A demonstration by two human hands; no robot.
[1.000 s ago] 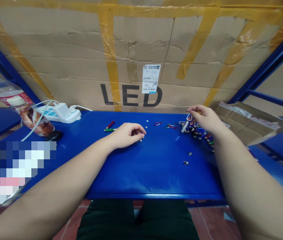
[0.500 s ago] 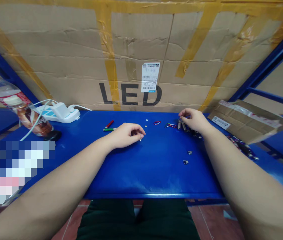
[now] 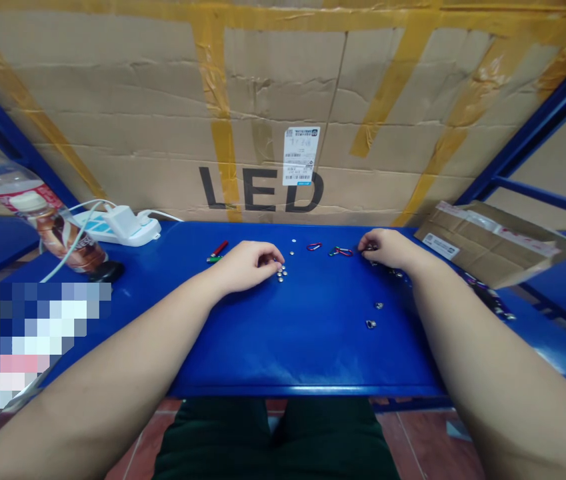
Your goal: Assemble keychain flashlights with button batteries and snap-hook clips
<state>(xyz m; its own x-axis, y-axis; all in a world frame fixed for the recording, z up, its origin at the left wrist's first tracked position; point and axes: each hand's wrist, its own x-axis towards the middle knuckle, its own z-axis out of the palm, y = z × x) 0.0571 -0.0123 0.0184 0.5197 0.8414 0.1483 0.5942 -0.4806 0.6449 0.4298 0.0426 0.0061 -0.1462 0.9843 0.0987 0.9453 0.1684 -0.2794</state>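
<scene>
My left hand rests on the blue table top, its curled fingertips at a small group of silver metal beads. My right hand lies farther right, its fingers over a cluster of small metal keychain parts, mostly hidden. Between the hands lie a red carabiner and a green-and-red carabiner pair. A red stick and a green stick lie just beyond my left hand. Two silver clasps sit nearer me.
A white power strip with a plug and cables and a tilted plastic bottle stand at back left. A flat cardboard package lies at right, near dangling keychains. A large taped carton fills the back.
My right hand has moved down and toward me, now covering most of the keychain cluster. My left hand has shifted slightly left, exposing the beads by its fingertips.
</scene>
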